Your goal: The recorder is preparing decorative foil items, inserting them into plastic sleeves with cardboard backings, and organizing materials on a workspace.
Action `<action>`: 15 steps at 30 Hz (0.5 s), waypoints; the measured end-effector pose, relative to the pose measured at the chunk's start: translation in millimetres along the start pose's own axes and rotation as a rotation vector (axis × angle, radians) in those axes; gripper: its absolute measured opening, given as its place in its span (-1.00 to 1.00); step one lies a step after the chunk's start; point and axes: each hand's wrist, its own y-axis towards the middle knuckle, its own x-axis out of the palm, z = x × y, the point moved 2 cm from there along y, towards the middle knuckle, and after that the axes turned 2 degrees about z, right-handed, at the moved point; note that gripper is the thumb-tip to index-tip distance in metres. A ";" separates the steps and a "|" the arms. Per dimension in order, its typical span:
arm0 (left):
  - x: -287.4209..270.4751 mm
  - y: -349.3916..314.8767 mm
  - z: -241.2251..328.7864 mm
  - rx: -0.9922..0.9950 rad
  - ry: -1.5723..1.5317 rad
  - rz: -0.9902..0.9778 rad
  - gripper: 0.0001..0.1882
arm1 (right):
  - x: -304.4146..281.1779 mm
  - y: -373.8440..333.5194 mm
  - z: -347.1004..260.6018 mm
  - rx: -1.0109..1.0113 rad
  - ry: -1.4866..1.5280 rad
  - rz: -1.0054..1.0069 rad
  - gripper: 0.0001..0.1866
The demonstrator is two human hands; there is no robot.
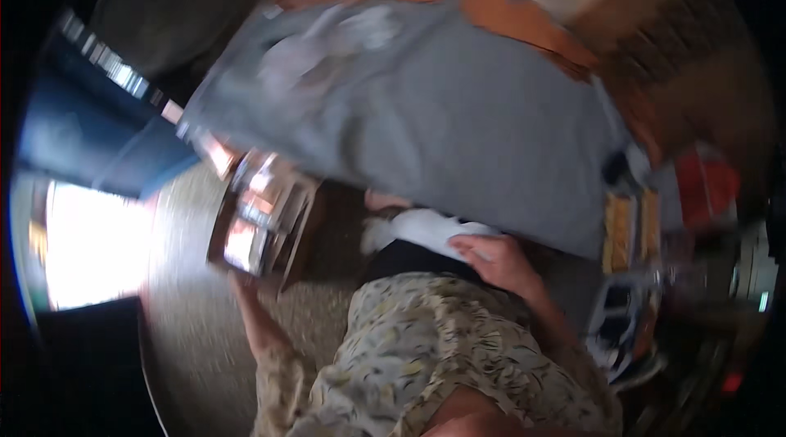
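My left hand [242, 283] reaches out to the near corner of a brown box [296, 232] packed with small cartons and papers. It touches or nearly touches that corner; blur and the box hide its fingers. Over my lap, my right hand [490, 258] has its fingers curled together at the edge of a white cloth [434, 230], seemingly gripping it. The cloth lies across my dark-clad legs, just below the bed's side. The whole picture is smeared by motion.
A bed with a grey sheet [483, 117] spreads ahead, with crumpled pale cloth [299, 64] and orange fabric [524, 23] on it. Yellow-fronted items [620, 232] and a bin-like container [622, 318] stand at the right. A dark chair-like shape [90, 363] is at lower left.
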 end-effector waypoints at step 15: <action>235.5 29.5 537.6 1.121 0.120 0.015 -0.68 | -194.0 -94.6 63.6 0.197 -0.072 0.479 -0.76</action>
